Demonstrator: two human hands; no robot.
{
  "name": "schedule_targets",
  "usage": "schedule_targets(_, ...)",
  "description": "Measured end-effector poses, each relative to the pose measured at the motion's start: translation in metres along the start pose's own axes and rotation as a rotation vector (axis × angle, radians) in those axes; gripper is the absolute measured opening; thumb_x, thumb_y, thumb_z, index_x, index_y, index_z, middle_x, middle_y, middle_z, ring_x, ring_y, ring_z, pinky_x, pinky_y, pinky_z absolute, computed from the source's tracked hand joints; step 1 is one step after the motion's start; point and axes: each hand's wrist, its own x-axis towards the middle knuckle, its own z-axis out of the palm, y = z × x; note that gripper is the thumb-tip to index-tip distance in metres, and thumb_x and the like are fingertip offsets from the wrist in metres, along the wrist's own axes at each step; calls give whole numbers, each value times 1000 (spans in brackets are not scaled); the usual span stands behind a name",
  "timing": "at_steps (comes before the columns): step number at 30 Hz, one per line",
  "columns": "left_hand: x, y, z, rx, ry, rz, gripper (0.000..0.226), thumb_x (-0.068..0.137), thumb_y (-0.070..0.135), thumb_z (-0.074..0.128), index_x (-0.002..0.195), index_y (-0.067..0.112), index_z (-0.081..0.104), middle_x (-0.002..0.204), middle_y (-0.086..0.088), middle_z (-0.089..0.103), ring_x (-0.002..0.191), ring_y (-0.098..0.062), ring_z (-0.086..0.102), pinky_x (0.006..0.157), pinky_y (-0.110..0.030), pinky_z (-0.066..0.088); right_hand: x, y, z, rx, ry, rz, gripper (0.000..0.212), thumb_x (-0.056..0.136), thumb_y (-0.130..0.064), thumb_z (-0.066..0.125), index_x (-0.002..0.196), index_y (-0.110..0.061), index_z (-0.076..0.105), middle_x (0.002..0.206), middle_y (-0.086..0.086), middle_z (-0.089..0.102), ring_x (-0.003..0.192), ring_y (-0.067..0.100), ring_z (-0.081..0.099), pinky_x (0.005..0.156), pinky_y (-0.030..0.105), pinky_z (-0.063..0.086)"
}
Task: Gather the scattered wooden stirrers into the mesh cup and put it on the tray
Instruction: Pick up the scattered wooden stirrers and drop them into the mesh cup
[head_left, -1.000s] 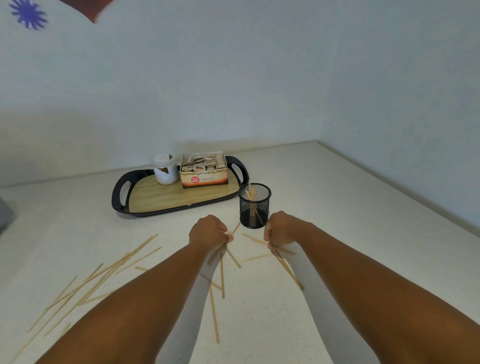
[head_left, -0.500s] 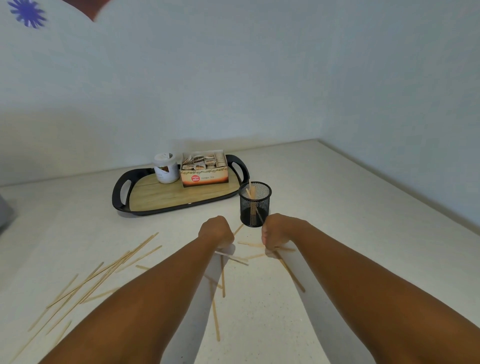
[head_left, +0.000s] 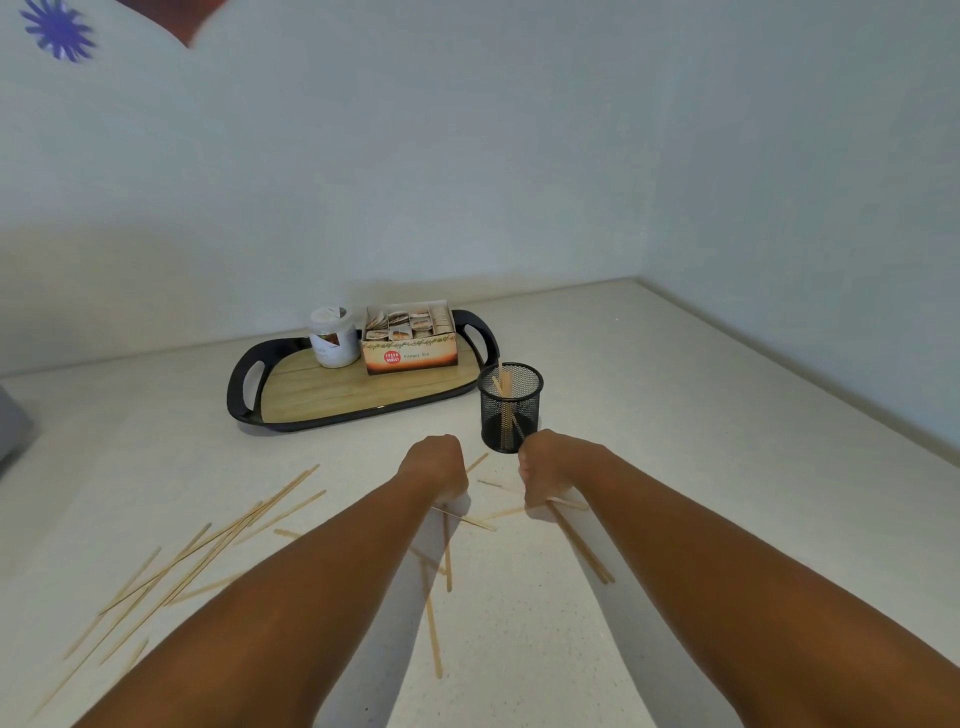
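Observation:
A black mesh cup (head_left: 509, 406) stands upright on the counter just right of the tray (head_left: 317, 397), holding a few wooden stirrers. My left hand (head_left: 435, 467) is closed on a stirrer that sticks out to the right below it. My right hand (head_left: 550, 467), just in front of the cup, is closed on stirrers that trail back toward me. Several loose stirrers (head_left: 208, 551) lie scattered on the counter at the left, and a few more (head_left: 434, 629) lie between my forearms.
The black-handled wooden tray carries a white jar (head_left: 334, 336) and an open tea box (head_left: 410, 336) at its back. Walls meet in a corner behind. A grey object (head_left: 13, 423) shows at the left edge.
Both hands have slid a little away from me toward the cup, dragging their stirrers along. The stirrer under my left hand has turned to point right.

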Motion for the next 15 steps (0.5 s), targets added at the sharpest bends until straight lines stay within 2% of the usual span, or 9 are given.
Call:
schedule_targets(2, -2, -2, 0, 30, 0, 14, 36, 89, 10, 67, 124, 5, 61, 116, -10, 66, 103, -24, 63, 81, -27, 50, 0, 0, 3, -12, 20, -16, 23, 67, -20, 76, 78, -13, 56, 86, 5, 60, 84, 25, 61, 62, 27, 46)
schedule_targets(5, -3, -5, 1, 69, 5, 24, 35, 90, 8, 64, 124, 5, 60, 116, -10, 64, 101, -22, 61, 78, -25, 45, -2, -1, 6, -3, 30, -30, 31, 70, -17, 70, 59, -20, 41, 69, 1, 47, 76, 24, 52, 57, 22, 38)
schedule_targets(7, -2, -7, -1, 63, 2, 16, 33, 89, 9, 66, 121, 5, 62, 109, -8, 64, 100, -22, 62, 76, -25, 45, -4, 1, 4, 68, 39, -16, 20, 67, -13, 71, 64, -19, 52, 72, 1, 53, 76, 22, 56, 56, 21, 41)
schedule_targets(8, -2, -7, -3, 55, 5, 10, 31, 89, 10, 66, 119, 6, 63, 105, -7, 64, 99, -23, 63, 75, -25, 45, -5, 2, 2, 80, 50, -22, 12, 67, -13, 71, 73, -17, 62, 81, 2, 60, 81, 22, 60, 59, 22, 47)
schedule_targets(10, -2, -10, -9, 30, 30, -1, 25, 93, 13, 62, 116, 5, 63, 106, -8, 66, 95, -22, 61, 74, -26, 44, -7, 3, -5, 81, 72, -62, 21, 73, -15, 68, 94, -14, 69, 99, 4, 64, 93, 20, 62, 67, 24, 49)
schedule_targets(11, -1, -11, -12, 15, 42, -5, 23, 95, 15, 59, 115, 4, 63, 108, -10, 66, 92, -22, 59, 74, -27, 43, -8, 4, -9, 101, 86, -89, 18, 76, -16, 66, 94, -14, 68, 100, 3, 63, 94, 19, 60, 68, 24, 47)
schedule_targets(13, 0, -16, -21, -20, 55, -9, 25, 97, 18, 55, 115, 2, 63, 109, -10, 65, 94, -22, 58, 74, -28, 44, -11, 3, -19, 200, 115, -136, 6, 77, -15, 65, 83, -18, 65, 89, 1, 62, 86, 16, 57, 70, 26, 47)
schedule_targets(15, 3, -21, -31, -74, 53, -11, 29, 96, 19, 56, 119, 6, 67, 113, -8, 67, 100, -22, 61, 79, -30, 48, -13, 4, -29, 389, 129, -144, 9, 77, -9, 66, 74, -18, 64, 76, 0, 62, 74, 15, 59, 69, 27, 49)
